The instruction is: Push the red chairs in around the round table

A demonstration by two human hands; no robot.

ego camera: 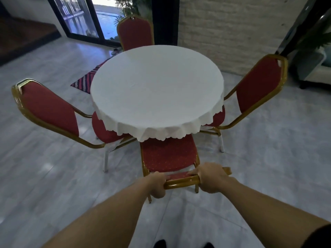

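Observation:
A round table [157, 86] under a white cloth stands in the middle. Several red chairs with gold frames ring it. The near chair [168, 154] faces the table, its seat partly under the cloth. My left hand [157, 185] and my right hand [211, 178] both grip the top rail of its backrest, one at each end. The left chair [50, 108] and the right chair [258, 85] have their seats tucked partly under the cloth. The far chair [136, 32] stands close behind the table.
A striped rug [84, 81] lies on the grey tiled floor left of the table. Glass doors [78, 18] are at the back left, a pale brick wall [232, 29] at the back right. A white planter [318, 68] stands at far right.

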